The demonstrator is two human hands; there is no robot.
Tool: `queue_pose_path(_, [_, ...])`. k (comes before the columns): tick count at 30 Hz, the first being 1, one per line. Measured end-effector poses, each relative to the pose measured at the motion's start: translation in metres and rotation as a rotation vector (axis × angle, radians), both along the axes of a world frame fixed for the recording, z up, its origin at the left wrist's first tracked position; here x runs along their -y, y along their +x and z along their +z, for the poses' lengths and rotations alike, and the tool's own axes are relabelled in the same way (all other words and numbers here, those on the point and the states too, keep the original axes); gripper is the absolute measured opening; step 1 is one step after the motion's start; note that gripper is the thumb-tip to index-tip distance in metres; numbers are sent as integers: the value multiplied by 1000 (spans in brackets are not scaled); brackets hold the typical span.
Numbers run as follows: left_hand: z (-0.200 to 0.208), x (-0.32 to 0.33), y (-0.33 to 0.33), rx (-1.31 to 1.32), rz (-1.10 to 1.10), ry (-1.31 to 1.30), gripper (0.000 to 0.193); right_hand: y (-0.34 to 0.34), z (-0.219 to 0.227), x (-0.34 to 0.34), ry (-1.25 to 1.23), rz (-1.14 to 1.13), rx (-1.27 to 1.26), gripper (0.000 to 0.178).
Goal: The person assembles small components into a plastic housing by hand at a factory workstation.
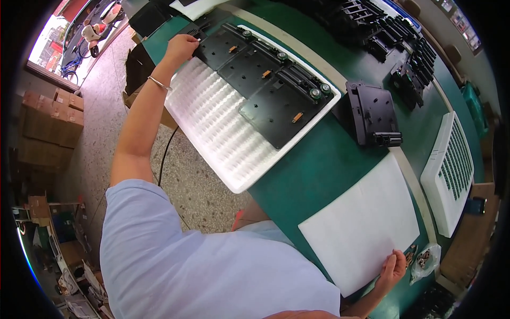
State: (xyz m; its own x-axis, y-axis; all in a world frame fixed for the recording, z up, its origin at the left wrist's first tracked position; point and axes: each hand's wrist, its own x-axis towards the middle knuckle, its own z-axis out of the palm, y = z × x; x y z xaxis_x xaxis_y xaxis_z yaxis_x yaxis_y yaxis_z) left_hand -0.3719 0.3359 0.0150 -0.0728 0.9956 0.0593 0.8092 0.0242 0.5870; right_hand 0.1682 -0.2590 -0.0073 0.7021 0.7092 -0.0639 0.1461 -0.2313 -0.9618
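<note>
My left hand (180, 48) reaches far out and grips the far-left black plastic panel (220, 45) at its edge, where it lies in a white ribbed foam tray (212, 122). Two more black panels (281, 106) lie in a row in the same tray. My right hand (392, 268) rests with fingers curled on the near edge of a white foam sheet (361, 223) on the green table (313, 170). A bracelet sits on my left wrist.
A single black panel (372, 111) lies on the table right of the tray. Several black parts (393, 32) are piled at the far side. A white slotted tray (451, 170) stands at right, a small bag of parts (425, 260) by my right hand. Cardboard boxes (50, 125) stand on the floor at left.
</note>
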Motion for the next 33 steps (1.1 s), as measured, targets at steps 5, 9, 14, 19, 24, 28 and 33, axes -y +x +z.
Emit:
queue_pose_path(5, [4,0,-5,127,78,-153,19,0,0,-1,2,3,1,15])
queue_pose_path(9, [3,8,-5,198,32,-168,15,-2,0,-2,7,-6,10,15])
queue_pose_path(14, [4,7,-11,444,70,-296,10,-2,0,-3,9,-3,18,15])
queue_pose_path(19, [3,11,-16,467,46,-349,11,-2,0,-3,1,2,26,15])
queue_pose_path(24, [3,15,-32,683,72,-317,8,-1,-1,-3,13,1,8,15])
queue_pose_path(28, [8,23,-47,718,100,-327,9,-1,-1,-3,-1,0,9,15])
queue_pose_path(33, [20,47,-47,837,-1,-349,9,1,-1,-2,4,2,9,15])
